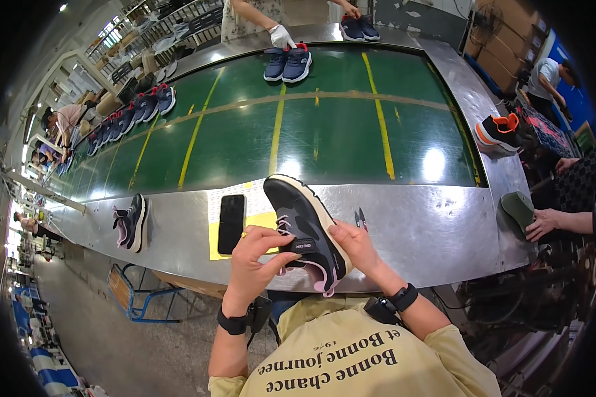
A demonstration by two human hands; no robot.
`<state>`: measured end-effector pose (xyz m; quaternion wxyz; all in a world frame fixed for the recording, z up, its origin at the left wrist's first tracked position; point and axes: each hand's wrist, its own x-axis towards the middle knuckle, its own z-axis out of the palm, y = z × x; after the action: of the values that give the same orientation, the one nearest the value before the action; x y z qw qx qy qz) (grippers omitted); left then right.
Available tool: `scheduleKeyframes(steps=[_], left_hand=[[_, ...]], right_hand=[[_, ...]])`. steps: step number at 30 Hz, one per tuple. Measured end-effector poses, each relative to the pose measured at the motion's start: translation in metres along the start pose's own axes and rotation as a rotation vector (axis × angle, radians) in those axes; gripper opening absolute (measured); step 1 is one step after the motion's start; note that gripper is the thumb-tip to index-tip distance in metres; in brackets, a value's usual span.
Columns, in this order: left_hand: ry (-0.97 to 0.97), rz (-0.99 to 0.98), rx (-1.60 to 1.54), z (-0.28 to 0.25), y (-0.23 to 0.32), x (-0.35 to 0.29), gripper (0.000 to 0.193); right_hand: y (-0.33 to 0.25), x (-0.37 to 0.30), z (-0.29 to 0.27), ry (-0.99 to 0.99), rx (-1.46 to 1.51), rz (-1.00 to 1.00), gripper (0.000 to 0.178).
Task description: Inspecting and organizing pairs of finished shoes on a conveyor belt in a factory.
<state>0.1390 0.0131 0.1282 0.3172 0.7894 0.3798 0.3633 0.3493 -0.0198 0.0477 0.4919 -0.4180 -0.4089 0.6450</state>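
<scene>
Silver metal desk [430, 228] on my feed; dark-grey, pink-lined sneaker [286, 198] points toe-away, slightly left. Left fingers [266, 241] pinch its black strap [304, 247]; right fingers [346, 234] grip its cream sole [321, 213].

Head-worn fisheye view (strongly bowed), looking down and forward, hands [253, 259] close, green belt [238, 139] farther off

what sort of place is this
Probably a shoe factory: there's what looks like a green conveyor belt, a row of navy sneakers toward the left, and a black-and-grey sneaker held in the foreground.
</scene>
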Motion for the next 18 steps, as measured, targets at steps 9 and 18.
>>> scheduleKeyframes(steps=[9, 18], left_hand=[[-0.044, 0.067, 0.210, 0.019, 0.015, 0.004, 0.036], [0.309, -0.302, -0.431, 0.044, -0.021, -0.018, 0.029]], right_hand=[[0.010, -0.002, -0.013, 0.060, 0.065, 0.019, 0.043], [0.033, 0.001, -0.032, -0.289, 1.183, 0.342, 0.068]])
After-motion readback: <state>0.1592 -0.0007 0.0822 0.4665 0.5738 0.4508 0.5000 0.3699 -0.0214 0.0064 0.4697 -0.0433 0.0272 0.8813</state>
